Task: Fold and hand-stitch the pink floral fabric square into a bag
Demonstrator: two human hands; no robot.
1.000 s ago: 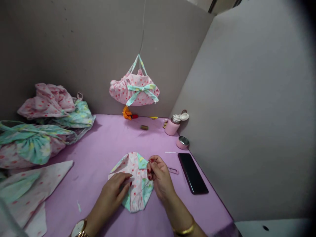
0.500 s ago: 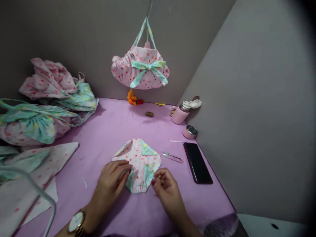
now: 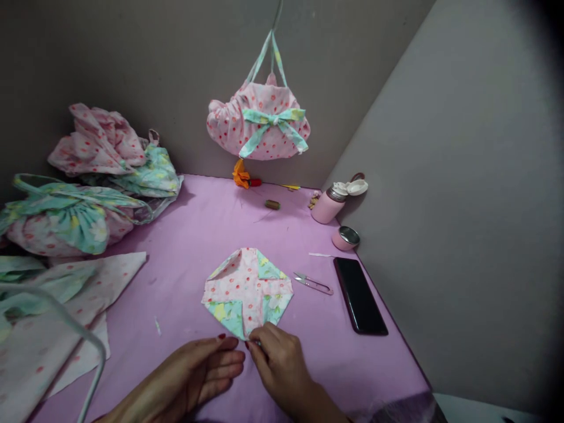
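Note:
A folded fabric piece (image 3: pixel 231 288), pink with red dots and mint floral corners turned in, lies flat on the purple table cover (image 3: pixel 207 223). At its lower edge, my right hand (image 3: pixel 284 364) pinches the cloth between thumb and forefinger. Just left of that pinch is my left hand (image 3: pixel 205 370), palm turned inward, fingers stretched out and holding nothing. Its thumb tip is close to the cloth's bottom corner; whether they touch I cannot tell. Thread snips (image 3: pixel 314 284) lie right of the cloth.
A black phone (image 3: pixel 360 296), a pink cup-shaped lid (image 3: pixel 346 238) and an open pink bottle (image 3: pixel 329 205) line the right side. A thread spool (image 3: pixel 272 204) lies at the back under a hanging pink bag (image 3: pixel 268 138). Fabric bags (image 3: pixel 66 220) and a white cable (image 3: pixel 73 326) occupy the left.
My left hand has come off the cloth's left side, moved down and turned palm inward. My right hand has shifted from the lower right edge to the bottom edge. The view has shifted slightly.

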